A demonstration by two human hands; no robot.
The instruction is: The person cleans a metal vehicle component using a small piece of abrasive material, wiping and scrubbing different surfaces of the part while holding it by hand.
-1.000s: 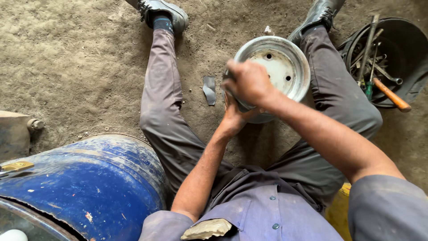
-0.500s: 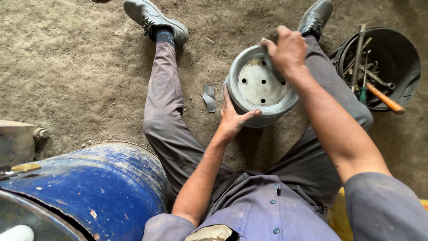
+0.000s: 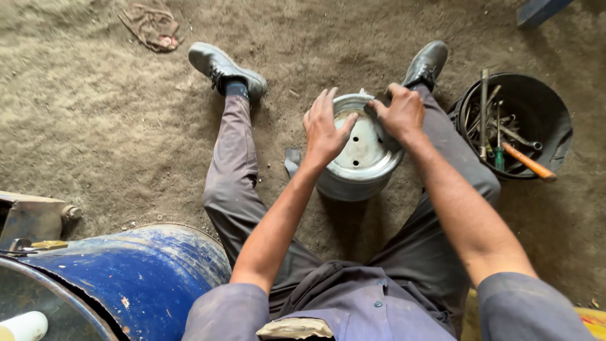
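1. The left hand (image 3: pixel 325 129) lies flat on the near-left rim of the metal wheel rim (image 3: pixel 363 151), fingers spread apart and pointing away from the body, thumb stretched across the rim's face; it presses rather than grips.
2. The right hand (image 3: pixel 399 113) sits on the far-right edge of the wheel rim with its fingers curled together over the edge. Whether they pinch something small there cannot be told.
3. The wheel rim stands on the dirt floor (image 3: pixel 95 113) between the person's outstretched legs, its dished face with small holes tilted up towards the camera, resting against the inner side of the right leg (image 3: pixel 454 170).
4. A small grey scrap (image 3: pixel 291 161) lies on the ground just beside the rim's left side.
5. To the right, beyond the right leg, a black bucket (image 3: pixel 546 123) holds long metal tools and an orange-handled tool (image 3: pixel 529 163) that sticks out over its edge.
6. At the lower left lies a blue drum (image 3: pixel 145 278); a crumpled rag (image 3: pixel 151 26) lies well apart at the top left.
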